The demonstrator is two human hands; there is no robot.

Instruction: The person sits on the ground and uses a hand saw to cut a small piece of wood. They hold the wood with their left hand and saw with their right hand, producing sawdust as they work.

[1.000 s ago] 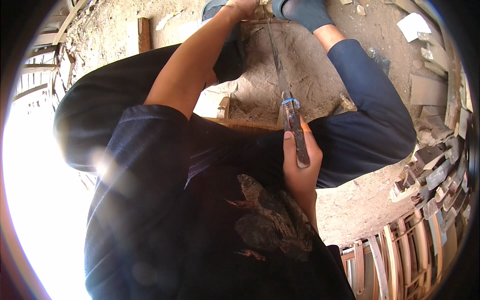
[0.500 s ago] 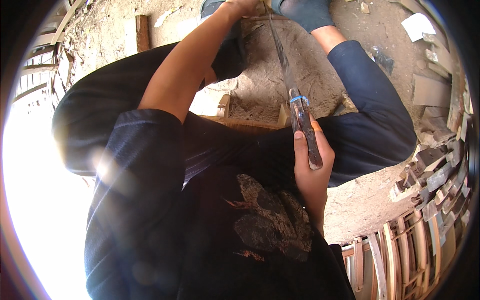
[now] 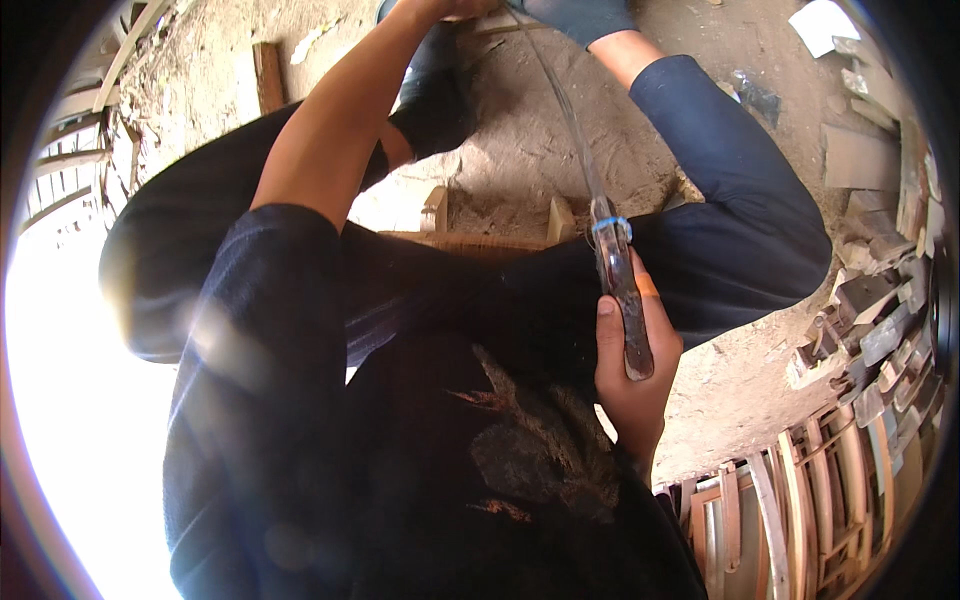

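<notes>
My right hand [image 3: 637,395] is closed around the dark, worn handle of a handsaw [image 3: 625,310]. Thumb and fingers lie along the two sides of that handle, and a blue tie [image 3: 611,226] wraps its front end. From there the saw's long thin blade [image 3: 570,115] runs away from me, up between my legs, to the top edge of the view. My left hand [image 3: 466,8] is at that top edge, close to the blade's far end and a strip of wood [image 3: 503,22] between my feet. Its fingers are mostly cut off, so their grip is hidden.
A low wooden piece with upright ends [image 3: 455,241] is in front of my lap. A wood block [image 3: 267,77] lies on the dirt floor at far left. Wood offcuts [image 3: 880,335] pile up at right, above curved wooden slats [image 3: 790,500]. A white sheet [image 3: 824,27] lies far right.
My right hand has drawn the saw back toward my body. My left forearm and feet appear slightly higher and further left in the view.
</notes>
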